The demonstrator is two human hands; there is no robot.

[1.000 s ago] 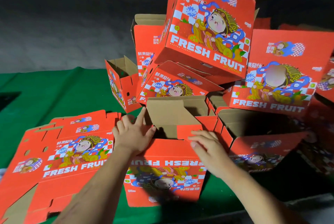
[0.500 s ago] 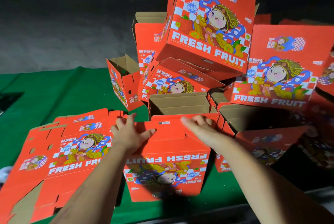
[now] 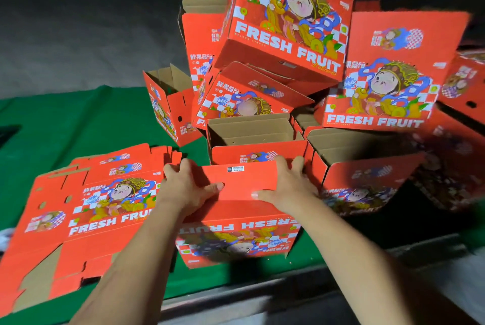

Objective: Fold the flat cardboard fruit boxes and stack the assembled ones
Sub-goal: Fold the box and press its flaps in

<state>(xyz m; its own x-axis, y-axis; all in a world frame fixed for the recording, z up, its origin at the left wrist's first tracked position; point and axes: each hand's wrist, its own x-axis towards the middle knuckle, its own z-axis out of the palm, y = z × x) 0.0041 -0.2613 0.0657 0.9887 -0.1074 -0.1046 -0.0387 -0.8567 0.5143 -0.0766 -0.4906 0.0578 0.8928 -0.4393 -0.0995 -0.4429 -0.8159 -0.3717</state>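
Both hands sit on the red top flap (image 3: 244,183) of the fruit box (image 3: 237,240) nearest the person, on the green table cover (image 3: 78,120): left hand (image 3: 183,188) gripping the flap's left end, fingers curled over its far edge and thumb lying across the panel; right hand (image 3: 290,188) gripping the right end the same way. Stack of flat, unfolded boxes (image 3: 86,209) lies just beside it on the left. Behind it, touching, an open assembled box (image 3: 252,133) with brown inside showing, then a tumbled heap of assembled boxes (image 3: 288,35), several tilted.
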